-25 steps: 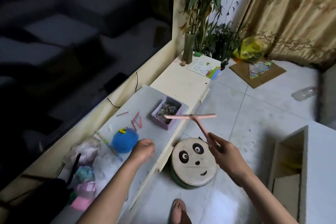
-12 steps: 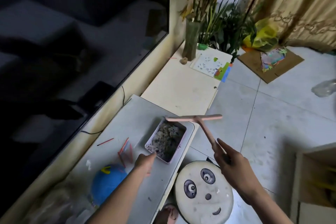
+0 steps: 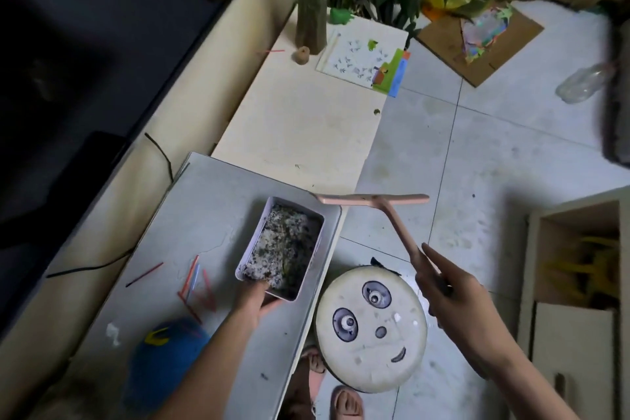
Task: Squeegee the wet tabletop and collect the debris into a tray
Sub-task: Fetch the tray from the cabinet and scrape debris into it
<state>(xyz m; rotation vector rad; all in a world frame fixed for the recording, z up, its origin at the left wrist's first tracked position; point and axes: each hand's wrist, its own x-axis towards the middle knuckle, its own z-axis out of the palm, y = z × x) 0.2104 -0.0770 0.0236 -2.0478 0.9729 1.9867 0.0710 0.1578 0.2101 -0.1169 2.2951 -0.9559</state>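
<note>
Tray (image 3: 248, 251), full of grey speckled debris (image 3: 286, 242), was gripped at its near end by left hand (image 3: 254, 300), the grip blurred; right hand (image 3: 450, 297) clasped squeegee (image 3: 397, 225) handle.

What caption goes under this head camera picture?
Left hand grips the debris-filled tray while right hand holds up a pink squeegee.

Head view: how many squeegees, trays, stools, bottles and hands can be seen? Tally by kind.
pink squeegee: 1
debris tray: 1
panda stool: 1
plastic bottle: 1
hands: 2 (left hand, right hand)
Total: 6
</note>
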